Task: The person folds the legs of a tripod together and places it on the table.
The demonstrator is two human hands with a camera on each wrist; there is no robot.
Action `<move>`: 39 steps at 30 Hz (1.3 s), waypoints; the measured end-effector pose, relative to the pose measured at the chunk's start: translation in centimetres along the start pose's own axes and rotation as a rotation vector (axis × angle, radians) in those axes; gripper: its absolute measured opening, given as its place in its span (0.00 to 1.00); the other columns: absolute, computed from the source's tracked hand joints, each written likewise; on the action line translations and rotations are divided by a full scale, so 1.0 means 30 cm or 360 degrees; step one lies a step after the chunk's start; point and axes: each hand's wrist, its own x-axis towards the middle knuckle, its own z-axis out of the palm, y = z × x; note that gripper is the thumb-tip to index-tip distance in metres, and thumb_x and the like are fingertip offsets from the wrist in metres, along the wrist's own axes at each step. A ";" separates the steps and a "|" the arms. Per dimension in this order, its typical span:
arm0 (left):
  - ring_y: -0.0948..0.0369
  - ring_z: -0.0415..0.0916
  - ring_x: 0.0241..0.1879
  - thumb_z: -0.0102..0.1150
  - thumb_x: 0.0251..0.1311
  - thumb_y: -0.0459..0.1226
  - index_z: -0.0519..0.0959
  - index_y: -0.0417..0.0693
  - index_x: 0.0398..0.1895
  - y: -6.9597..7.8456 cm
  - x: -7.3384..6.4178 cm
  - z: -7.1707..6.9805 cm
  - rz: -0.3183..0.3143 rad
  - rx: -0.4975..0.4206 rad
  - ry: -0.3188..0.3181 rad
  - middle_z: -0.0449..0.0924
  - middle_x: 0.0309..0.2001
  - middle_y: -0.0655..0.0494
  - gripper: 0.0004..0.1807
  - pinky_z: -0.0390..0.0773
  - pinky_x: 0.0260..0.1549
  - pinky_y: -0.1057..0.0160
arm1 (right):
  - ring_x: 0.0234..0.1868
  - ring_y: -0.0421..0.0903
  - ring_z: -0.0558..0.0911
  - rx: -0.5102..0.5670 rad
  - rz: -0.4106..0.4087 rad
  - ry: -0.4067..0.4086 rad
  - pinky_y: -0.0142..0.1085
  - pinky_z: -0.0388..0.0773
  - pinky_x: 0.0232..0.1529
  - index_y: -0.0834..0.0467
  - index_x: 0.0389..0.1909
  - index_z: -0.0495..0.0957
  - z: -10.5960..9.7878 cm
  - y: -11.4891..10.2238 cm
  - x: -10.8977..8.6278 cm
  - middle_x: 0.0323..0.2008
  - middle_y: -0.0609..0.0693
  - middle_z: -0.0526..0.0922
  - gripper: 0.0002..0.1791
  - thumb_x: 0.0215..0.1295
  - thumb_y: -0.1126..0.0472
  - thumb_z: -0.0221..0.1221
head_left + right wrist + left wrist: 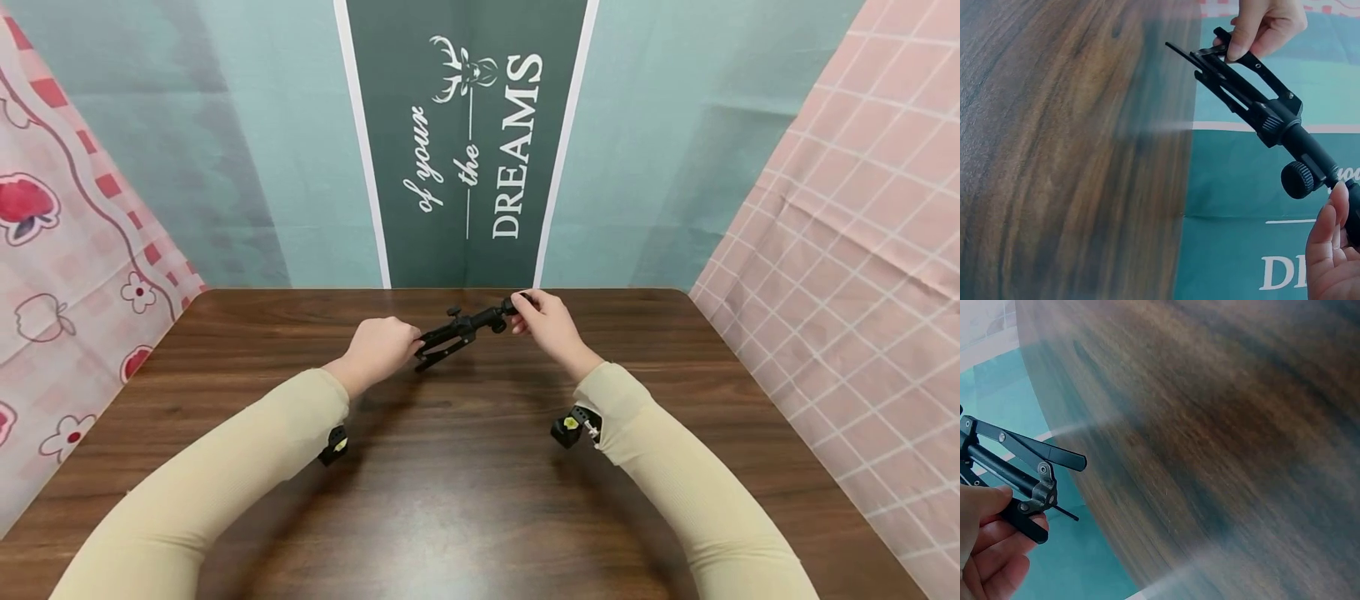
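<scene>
A small black tripod (471, 323) is held between both hands, tilted, its head end up to the right and its legs down to the left. My left hand (380, 348) pinches one leg near its foot; in the left wrist view the thumb and fingers (1005, 550) grip that leg (1025, 526), and another leg (1054, 455) spreads slightly out from the centre column. My right hand (551, 329) holds the head end. In the right wrist view a round knob (1298, 180) stands out from the column just before the right fingers (1325, 228).
The brown wooden table (457, 467) lies under both arms. Behind it hangs a teal and green cloth (465, 250) with white lettering. Pink patterned cloths (847, 275) flank the table on both sides. A black wrist camera (567, 428) hangs below the right sleeve.
</scene>
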 end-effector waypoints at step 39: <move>0.58 0.75 0.18 0.59 0.60 0.38 0.81 0.49 0.22 -0.065 0.078 0.041 0.0008 0.0166 -0.0156 0.78 0.20 0.55 0.10 0.75 0.18 0.55 | 0.24 0.37 0.78 0.0278 0.0283 -0.0014 0.40 0.79 0.38 0.72 0.55 0.67 0.062 0.164 0.075 0.29 0.56 0.76 0.21 0.74 0.58 0.44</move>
